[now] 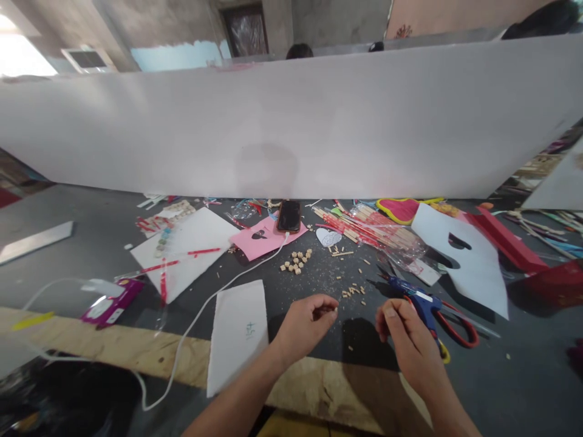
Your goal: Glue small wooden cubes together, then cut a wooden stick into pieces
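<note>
My left hand is over the front of the dark table, its thumb and fingertips pinched together around something too small to make out. To its right, my right hand has its fingers curled and closed; what they hold, if anything, is hidden. Short wooden pieces lie scattered beyond the gap between my hands. A cluster of small pale beads sits farther back. Beside my right hand rest scissors with red and blue handles and a blue pliers-like tool.
A phone with a white cable rests on pink paper. Bundled sticks, white cut-out paper, a white card and a purple box lie around. A tall white panel stands behind.
</note>
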Motion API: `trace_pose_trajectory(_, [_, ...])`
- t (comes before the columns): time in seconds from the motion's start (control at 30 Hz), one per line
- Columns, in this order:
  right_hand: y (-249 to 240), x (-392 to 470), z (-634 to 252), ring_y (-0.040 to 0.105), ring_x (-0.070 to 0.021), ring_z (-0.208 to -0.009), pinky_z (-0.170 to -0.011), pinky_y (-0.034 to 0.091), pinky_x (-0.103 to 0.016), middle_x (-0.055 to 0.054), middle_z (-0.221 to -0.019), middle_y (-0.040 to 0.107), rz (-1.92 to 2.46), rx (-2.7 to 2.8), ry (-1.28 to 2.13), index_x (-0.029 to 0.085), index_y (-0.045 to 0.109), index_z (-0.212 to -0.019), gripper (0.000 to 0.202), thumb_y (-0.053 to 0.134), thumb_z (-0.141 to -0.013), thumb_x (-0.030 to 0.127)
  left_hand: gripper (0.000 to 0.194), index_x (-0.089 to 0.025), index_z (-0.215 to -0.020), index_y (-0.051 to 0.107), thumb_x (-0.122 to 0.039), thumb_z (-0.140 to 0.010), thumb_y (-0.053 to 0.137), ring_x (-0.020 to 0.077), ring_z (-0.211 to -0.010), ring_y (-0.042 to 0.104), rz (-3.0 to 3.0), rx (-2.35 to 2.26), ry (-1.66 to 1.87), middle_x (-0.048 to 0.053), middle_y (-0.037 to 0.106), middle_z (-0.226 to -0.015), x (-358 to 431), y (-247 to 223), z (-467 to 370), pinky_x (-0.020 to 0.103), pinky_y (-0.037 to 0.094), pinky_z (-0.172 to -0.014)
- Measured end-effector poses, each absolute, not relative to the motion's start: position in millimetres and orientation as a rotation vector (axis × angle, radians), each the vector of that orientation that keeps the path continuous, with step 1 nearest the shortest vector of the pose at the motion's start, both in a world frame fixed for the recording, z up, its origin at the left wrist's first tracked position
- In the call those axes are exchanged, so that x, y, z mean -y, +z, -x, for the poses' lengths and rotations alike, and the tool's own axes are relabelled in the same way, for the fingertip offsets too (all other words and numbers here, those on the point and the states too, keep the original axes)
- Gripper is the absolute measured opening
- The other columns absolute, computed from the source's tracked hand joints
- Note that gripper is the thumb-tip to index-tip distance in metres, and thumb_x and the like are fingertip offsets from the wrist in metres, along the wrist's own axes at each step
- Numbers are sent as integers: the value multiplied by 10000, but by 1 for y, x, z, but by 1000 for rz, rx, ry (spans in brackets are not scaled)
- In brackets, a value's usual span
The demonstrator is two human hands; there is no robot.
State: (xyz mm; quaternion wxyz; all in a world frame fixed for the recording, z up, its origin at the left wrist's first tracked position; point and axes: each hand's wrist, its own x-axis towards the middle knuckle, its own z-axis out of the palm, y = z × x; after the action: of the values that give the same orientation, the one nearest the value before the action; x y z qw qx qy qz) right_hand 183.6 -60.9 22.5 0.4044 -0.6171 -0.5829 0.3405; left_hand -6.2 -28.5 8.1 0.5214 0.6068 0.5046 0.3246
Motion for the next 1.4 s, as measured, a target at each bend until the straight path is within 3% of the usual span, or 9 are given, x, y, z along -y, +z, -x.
trace_pose_trajectory(0.13, [17,65,-186,438,-120,-516,-491,364,-238,32,-573,440,1626,1599,793,232,391,-672,295,300,-917,371,218,-182,-940,651,-260,-786,518,145,-683,575,-1644,-1241,694,28,669,-790,30,8,5,233,425,-633])
trace_pose_trajectory(0.33, [13,72,-188,354,-104,-458,-435,302,-225,57,-517,348,1698,1628,668,232,341,-608,332,328,-897,397,198,-212,-938,636,-181,-815,484,183,-830,566,-2172,-1255,579,26,673,-889,30,2,2,296,416,-759])
trace_pose_trajectory(0.63, [25,70,-197,532,-121,-466,-463,430,-224,-7,-619,619,1724,1511,706,207,579,-735,245,460,-809,409,208,-196,-970,609,-141,-799,504,191,-876,545,-2345,-1258,536,24,656,-934,29,-8,1,325,428,-804])
trace_pose_trajectory(0.97, [20,67,-194,574,-129,-495,-470,482,-222,-15,-655,646,1641,1563,767,214,618,-854,202,478,-814,354,306,-191,-1070,592,-163,-767,552,188,-988,547,-2087,-1201,680,47,636,-1072,28,8,-6,315,414,-888])
trace_pose_trajectory(1.07, [23,63,-186,616,-150,-668,-600,506,-241,-37,-775,656,1459,1710,720,224,631,-871,169,488,-828,303,400,-191,-1128,567,-202,-731,619,190,-1028,537,-2032,-1040,687,51,625,-1116,28,20,-15,300,400,-903])
trace_pose_trajectory(1.2, [28,58,-181,599,-160,-796,-691,491,-261,-52,-839,629,1327,1793,613,220,648,-871,165,491,-843,260,142,-200,-885,663,-234,-811,548,152,-925,575,-1986,-967,755,23,673,-962,25,28,-21,255,410,-843])
trace_pose_trajectory(1.4, [31,61,-201,608,-174,-771,-652,484,-256,-44,-834,652,1541,1616,383,223,679,-792,173,554,-786,343,182,-204,-710,659,-224,-831,525,138,-876,585,-1980,-1151,789,-5,687,-867,20,19,-9,265,395,-827])
